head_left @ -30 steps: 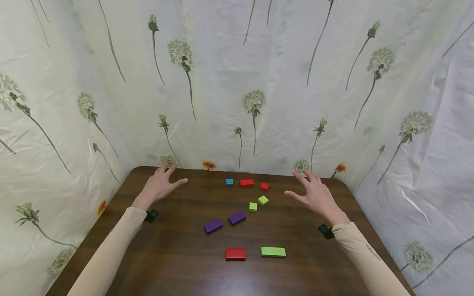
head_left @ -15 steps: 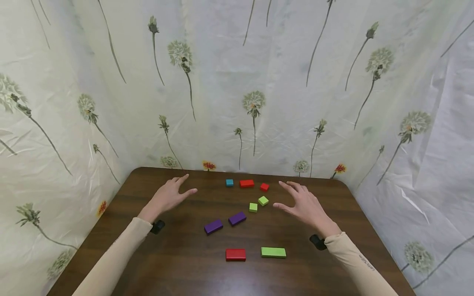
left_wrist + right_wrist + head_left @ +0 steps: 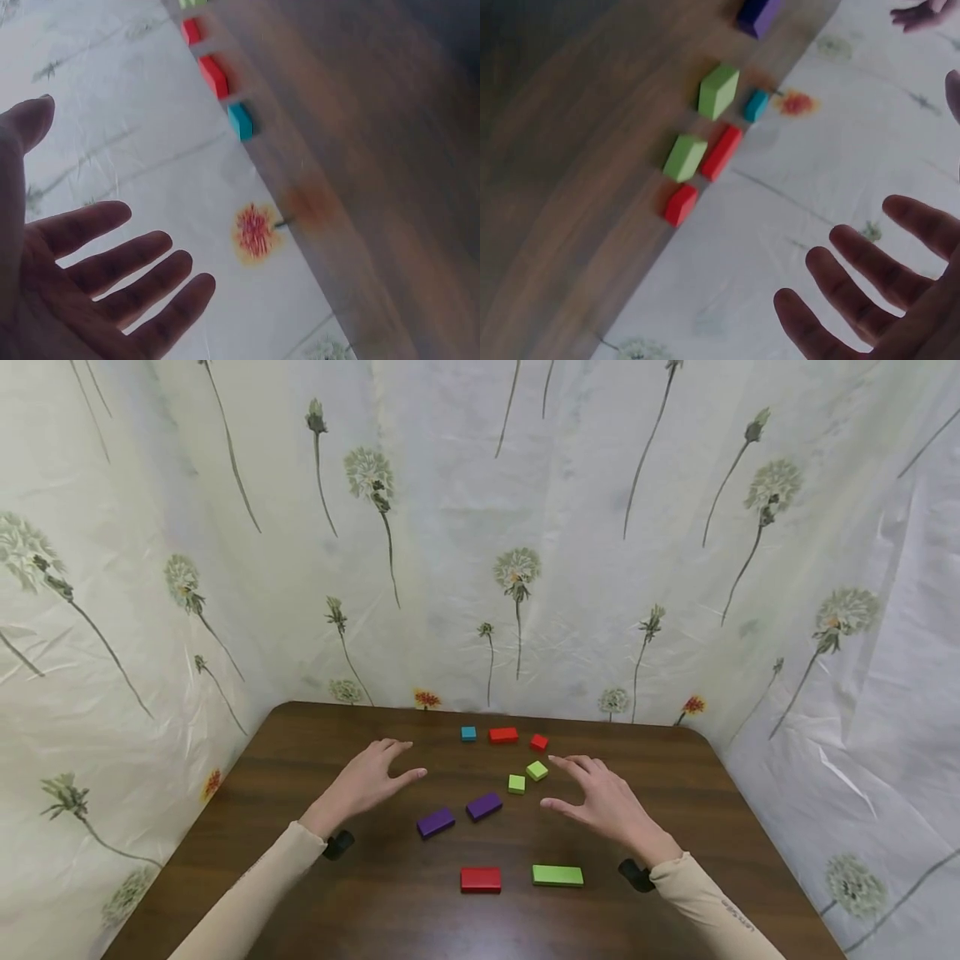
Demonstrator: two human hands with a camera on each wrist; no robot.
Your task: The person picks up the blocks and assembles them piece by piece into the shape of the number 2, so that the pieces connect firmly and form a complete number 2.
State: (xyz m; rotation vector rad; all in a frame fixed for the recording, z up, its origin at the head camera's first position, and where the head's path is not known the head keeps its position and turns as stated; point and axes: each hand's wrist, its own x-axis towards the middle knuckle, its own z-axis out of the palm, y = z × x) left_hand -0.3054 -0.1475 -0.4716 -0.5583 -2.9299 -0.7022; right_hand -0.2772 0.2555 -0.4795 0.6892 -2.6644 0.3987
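Observation:
My left hand (image 3: 365, 783) hovers over the left part of the table, fingers spread and holding nothing; its nearest block is a purple block (image 3: 437, 822). Over the right part, my right hand (image 3: 606, 800) is likewise spread and empty, close to a small green block (image 3: 537, 770). Beside that lies another small green block (image 3: 517, 784), and a second purple block (image 3: 484, 807) sits nearer the middle. Along the back are a small blue block (image 3: 468, 734), a long red block (image 3: 503, 736) and a small red block (image 3: 539, 742).
Toward the front of the dark wooden table (image 3: 375, 910) lie a larger red block (image 3: 480, 881) and a long green block (image 3: 557, 876). A white curtain (image 3: 450, 527) printed with dandelions surrounds the table at the back and sides.
Both hands have moved inward and toward the front of the table, coming closer to the blocks. The blocks keep their places on the table.

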